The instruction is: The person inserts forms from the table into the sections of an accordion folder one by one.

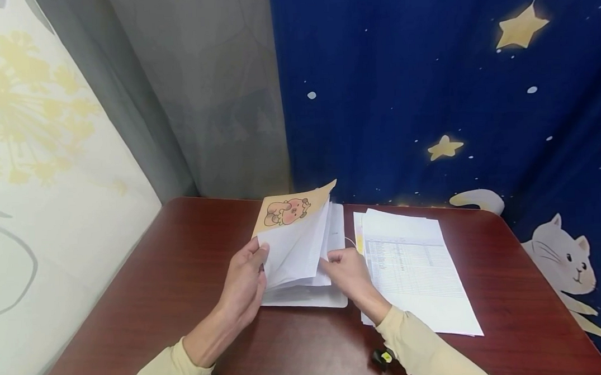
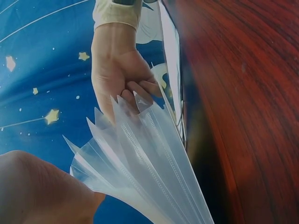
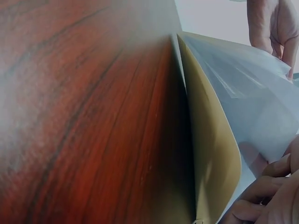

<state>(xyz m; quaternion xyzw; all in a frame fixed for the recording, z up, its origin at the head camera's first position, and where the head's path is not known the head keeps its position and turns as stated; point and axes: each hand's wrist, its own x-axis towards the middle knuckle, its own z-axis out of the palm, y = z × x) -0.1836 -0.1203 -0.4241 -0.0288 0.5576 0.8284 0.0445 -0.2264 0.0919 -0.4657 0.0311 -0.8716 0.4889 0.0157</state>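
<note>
A file folder with a tan cover, printed with a cartoon animal, lies part-open on the table. Its translucent plastic pockets fan out like an accordion in the left wrist view. My left hand grips the lifted cover and some pockets at their left edge, thumb on top. At the right edge of the pockets, my right hand has curled fingers and pinches a pocket's edge. The tan cover stands bowed away from the pockets in the right wrist view. What the pockets contain cannot be made out.
To the right of the folder lies a stack of printed sheets, the top one bearing a table. The brown table meets a blue starry curtain behind. A small black item with a yellow mark is by my right sleeve.
</note>
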